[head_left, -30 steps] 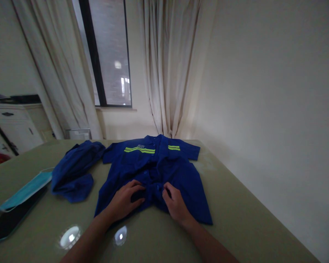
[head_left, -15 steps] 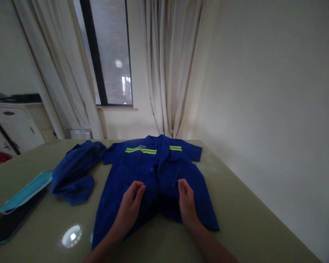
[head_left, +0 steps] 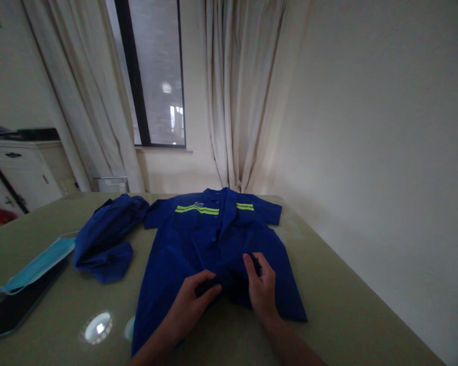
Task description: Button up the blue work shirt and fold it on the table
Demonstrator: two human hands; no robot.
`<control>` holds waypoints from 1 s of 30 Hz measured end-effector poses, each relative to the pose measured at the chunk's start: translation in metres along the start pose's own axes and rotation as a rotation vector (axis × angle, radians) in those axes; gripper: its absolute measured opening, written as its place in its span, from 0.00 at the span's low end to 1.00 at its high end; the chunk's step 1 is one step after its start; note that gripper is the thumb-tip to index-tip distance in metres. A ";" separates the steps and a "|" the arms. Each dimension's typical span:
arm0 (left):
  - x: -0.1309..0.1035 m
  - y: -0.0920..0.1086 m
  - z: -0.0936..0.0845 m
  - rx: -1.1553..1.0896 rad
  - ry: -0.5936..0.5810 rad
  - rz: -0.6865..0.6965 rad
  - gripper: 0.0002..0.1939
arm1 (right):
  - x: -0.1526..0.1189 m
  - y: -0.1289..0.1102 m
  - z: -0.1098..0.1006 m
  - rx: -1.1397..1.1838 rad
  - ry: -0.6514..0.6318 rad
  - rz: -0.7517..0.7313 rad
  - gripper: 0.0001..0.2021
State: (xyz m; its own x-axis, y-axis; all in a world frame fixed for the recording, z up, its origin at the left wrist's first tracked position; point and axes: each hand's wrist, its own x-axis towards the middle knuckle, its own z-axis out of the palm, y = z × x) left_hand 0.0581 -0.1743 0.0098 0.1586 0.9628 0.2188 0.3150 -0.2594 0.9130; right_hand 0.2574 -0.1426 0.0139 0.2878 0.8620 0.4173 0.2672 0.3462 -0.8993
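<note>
My left hand (head_left: 193,305) rests on the near hem of the blue work shirt (head_left: 213,249), fingers curled around a fold of its front placket, so it is holding cloth rather than lying flat. My right hand (head_left: 261,290) sits just to the right of it, thumb and fingers pinched narrowly on the other front edge of the same shirt; the two hands are close but not touching. I cannot tell whether a button is between the fingers, since the fabric there is dark and bunched.

The shirt lies spread face up on the olive-green table (head_left: 347,315), collar toward the far edge, short sleeves out to either side, with yellow-green reflective stripes (head_left: 197,209) across the chest. Its near hem reaches almost to my forearms.

To the left of the shirt, touching its left sleeve, lies a crumpled blue garment (head_left: 105,236). Further left, near the table's edge, a light blue face mask (head_left: 38,264) rests partly on a dark flat tablet (head_left: 11,305).

Beyond the table hang pale curtains (head_left: 244,96) on either side of a dark-framed window (head_left: 152,76), and a white cabinet (head_left: 19,168) stands at the far left.
</note>
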 end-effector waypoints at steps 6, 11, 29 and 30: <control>-0.010 -0.003 0.011 0.190 -0.047 0.319 0.08 | -0.011 -0.006 0.002 0.064 -0.450 -0.109 0.15; -0.008 0.001 0.008 0.179 0.074 0.301 0.04 | -0.012 -0.001 0.001 0.055 -0.500 -0.133 0.13; 0.000 -0.007 0.005 0.097 0.077 0.295 0.06 | -0.013 0.026 0.003 0.025 -0.545 0.075 0.20; -0.001 -0.007 0.005 0.100 0.083 0.295 0.05 | -0.014 0.029 0.004 0.012 -0.546 0.087 0.19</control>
State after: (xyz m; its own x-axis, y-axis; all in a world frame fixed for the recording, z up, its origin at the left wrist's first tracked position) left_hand 0.0607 -0.1733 0.0013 0.1814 0.8470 0.4997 0.3574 -0.5302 0.7689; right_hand 0.2578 -0.1430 -0.0181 -0.2111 0.9534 0.2156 0.2523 0.2662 -0.9303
